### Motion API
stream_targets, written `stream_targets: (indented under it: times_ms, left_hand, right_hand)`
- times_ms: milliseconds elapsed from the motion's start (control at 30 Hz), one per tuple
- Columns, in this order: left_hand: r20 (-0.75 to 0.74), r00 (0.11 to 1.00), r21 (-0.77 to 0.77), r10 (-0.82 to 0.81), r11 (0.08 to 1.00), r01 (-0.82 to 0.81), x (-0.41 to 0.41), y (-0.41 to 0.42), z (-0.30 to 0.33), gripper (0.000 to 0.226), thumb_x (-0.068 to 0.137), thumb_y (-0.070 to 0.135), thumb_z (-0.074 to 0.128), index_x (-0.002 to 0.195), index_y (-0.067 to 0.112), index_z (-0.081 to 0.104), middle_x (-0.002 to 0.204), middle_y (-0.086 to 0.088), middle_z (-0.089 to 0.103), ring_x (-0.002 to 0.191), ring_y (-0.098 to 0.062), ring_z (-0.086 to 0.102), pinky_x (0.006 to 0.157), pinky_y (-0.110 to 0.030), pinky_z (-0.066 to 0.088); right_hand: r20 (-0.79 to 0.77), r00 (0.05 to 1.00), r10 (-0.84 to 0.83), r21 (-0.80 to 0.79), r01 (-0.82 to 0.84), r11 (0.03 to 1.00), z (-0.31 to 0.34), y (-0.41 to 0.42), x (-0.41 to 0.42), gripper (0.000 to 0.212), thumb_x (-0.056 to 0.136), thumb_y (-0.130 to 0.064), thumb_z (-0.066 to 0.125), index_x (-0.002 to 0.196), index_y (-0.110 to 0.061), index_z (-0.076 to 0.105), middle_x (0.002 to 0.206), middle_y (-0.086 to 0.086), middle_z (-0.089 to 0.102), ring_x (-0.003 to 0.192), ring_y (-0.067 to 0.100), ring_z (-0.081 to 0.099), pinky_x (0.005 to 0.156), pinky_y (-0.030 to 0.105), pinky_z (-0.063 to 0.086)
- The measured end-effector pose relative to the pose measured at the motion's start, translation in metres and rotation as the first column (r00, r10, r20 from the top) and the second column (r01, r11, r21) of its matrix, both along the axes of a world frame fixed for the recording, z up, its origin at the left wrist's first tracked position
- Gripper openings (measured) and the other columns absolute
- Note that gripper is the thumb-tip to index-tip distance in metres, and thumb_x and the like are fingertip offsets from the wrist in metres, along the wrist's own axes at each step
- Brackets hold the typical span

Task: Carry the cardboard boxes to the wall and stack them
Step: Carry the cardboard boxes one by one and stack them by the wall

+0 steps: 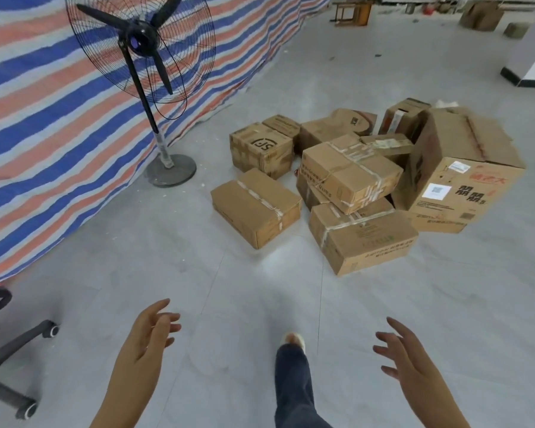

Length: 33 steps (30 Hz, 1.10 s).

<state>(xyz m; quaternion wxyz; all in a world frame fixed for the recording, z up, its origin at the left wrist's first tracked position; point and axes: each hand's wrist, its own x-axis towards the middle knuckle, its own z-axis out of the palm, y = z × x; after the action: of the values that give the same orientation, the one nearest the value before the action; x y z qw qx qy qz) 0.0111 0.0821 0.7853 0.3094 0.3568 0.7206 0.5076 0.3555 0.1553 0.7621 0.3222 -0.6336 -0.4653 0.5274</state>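
Note:
Several cardboard boxes lie in a loose pile on the grey floor ahead and to the right. Nearest are a flat taped box (255, 206) on the left and a tilted taped box (363, 237) in front. A taped box (351, 173) rests on top of others, and a large box (464, 168) with a white label stands at the right. An "SF" box (261, 149) sits behind. My left hand (150, 335) and my right hand (410, 353) hover low in front of me, fingers spread, holding nothing, well short of the pile.
A striped blue, orange and white tarp (59, 118) hangs along the left. A black standing fan (141, 47) with a round base (170, 169) stands before it. An office chair base (10, 350) is at the lower left. My leg (292, 381) steps forward. Far boxes and a table stand at the back.

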Motion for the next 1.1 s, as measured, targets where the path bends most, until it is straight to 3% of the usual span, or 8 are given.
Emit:
stream_targets:
  times_ms: [100, 167, 233, 433, 667, 900, 1033, 1100]
  left_hand:
    - [0.001, 0.999, -0.026, 0.043, 0.999, -0.043, -0.019, 0.062, -0.007, 0.039, 0.078, 0.061, 0.049, 0.108, 0.035, 0.055, 0.092, 0.016, 0.068, 0.086, -0.004, 0.066, 0.069, -0.01, 0.053]
    - [0.009, 0.997, -0.031, 0.08, 0.996, -0.08, -0.032, 0.111, -0.008, 0.015, 0.095, 0.044, 0.049, 0.106, 0.035, 0.054, 0.089, 0.008, 0.068, 0.088, -0.011, 0.066, 0.07, -0.018, 0.054]
    - [-0.008, 0.995, -0.035, 0.103, 0.994, -0.103, -0.043, 0.162, -0.004, 0.018, 0.097, 0.029, 0.037, 0.106, 0.035, 0.052, 0.097, 0.004, 0.065, 0.093, -0.017, 0.064, 0.074, -0.024, 0.05]
    - [-0.033, 0.994, -0.053, 0.099, 0.993, -0.101, -0.068, 0.289, 0.006, 0.047, 0.083, 0.045, 0.033, 0.121, 0.022, 0.049, 0.104, -0.003, 0.06, 0.096, -0.023, 0.06, 0.092, -0.039, 0.047]
    - [-0.025, 0.999, -0.203, 0.041, 0.978, -0.045, -0.121, 0.425, -0.019, 0.037, 0.093, 0.036, 0.033, 0.123, 0.02, 0.048, 0.106, -0.004, 0.058, 0.096, -0.025, 0.059, 0.094, -0.041, 0.046]
    - [0.05, 0.991, -0.343, -0.124, 0.93, 0.134, -0.217, 0.6, -0.07, 0.023, 0.098, 0.017, 0.038, 0.115, 0.02, 0.053, 0.104, -0.012, 0.062, 0.097, -0.032, 0.06, 0.096, -0.053, 0.045]
    - [0.022, 0.956, -0.451, -0.294, 0.85, 0.272, -0.278, 0.72, -0.08, 0.019, 0.098, 0.022, 0.043, 0.101, 0.038, 0.053, 0.098, 0.002, 0.065, 0.096, -0.021, 0.063, 0.093, -0.045, 0.048]
    - [-0.004, 0.919, -0.478, -0.395, 0.808, 0.345, -0.3, 0.778, -0.092, 0.007, 0.095, 0.038, 0.049, 0.101, 0.041, 0.052, 0.099, 0.007, 0.065, 0.095, -0.012, 0.063, 0.092, -0.042, 0.048]
  right_hand:
    - [-0.006, 1.0, 0.007, 0.028, -0.007, 1.0, -0.01, 0.079, -0.02, 0.107, 0.038, -0.098, 0.05, 0.123, -0.033, 0.045, 0.112, -0.005, 0.061, 0.099, 0.011, 0.062, 0.089, 0.042, 0.048]
    - [-0.027, 1.0, 0.003, 0.028, -0.002, 1.0, -0.01, 0.138, -0.036, 0.056, 0.083, -0.063, 0.053, 0.127, -0.03, 0.044, 0.119, 0.004, 0.06, 0.098, 0.013, 0.061, 0.09, 0.041, 0.047]
    - [0.023, 0.999, 0.027, 0.038, -0.028, 0.999, -0.012, 0.197, -0.045, 0.038, 0.099, -0.032, 0.041, 0.136, -0.024, 0.042, 0.123, 0.007, 0.057, 0.1, 0.017, 0.06, 0.088, 0.038, 0.046]
    - [0.147, 0.979, 0.139, 0.062, -0.15, 0.987, -0.003, 0.349, -0.077, 0.035, 0.099, -0.036, 0.038, 0.134, -0.037, 0.04, 0.113, -0.012, 0.057, 0.103, 0.012, 0.059, 0.092, 0.043, 0.049]
    - [0.177, 0.981, 0.079, -0.014, -0.078, 0.997, -0.023, 0.451, -0.119, 0.029, 0.098, -0.036, 0.04, 0.127, -0.042, 0.04, 0.111, -0.016, 0.057, 0.103, 0.013, 0.06, 0.091, 0.043, 0.05]
    - [0.155, 0.979, -0.133, -0.178, 0.16, 0.971, -0.076, 0.552, -0.201, 0.031, 0.098, -0.026, 0.042, 0.129, -0.031, 0.043, 0.116, 0.003, 0.059, 0.097, 0.008, 0.06, 0.082, 0.036, 0.047]
    - [0.135, 0.957, -0.258, -0.319, 0.289, 0.903, -0.098, 0.618, -0.263, 0.034, 0.092, -0.038, 0.046, 0.126, -0.03, 0.043, 0.117, 0.005, 0.059, 0.097, 0.017, 0.061, 0.088, 0.043, 0.047]
    - [0.145, 0.959, -0.242, -0.383, 0.28, 0.88, -0.118, 0.648, -0.291, 0.039, 0.092, -0.042, 0.044, 0.129, -0.028, 0.043, 0.116, 0.002, 0.059, 0.098, 0.016, 0.061, 0.087, 0.04, 0.048]
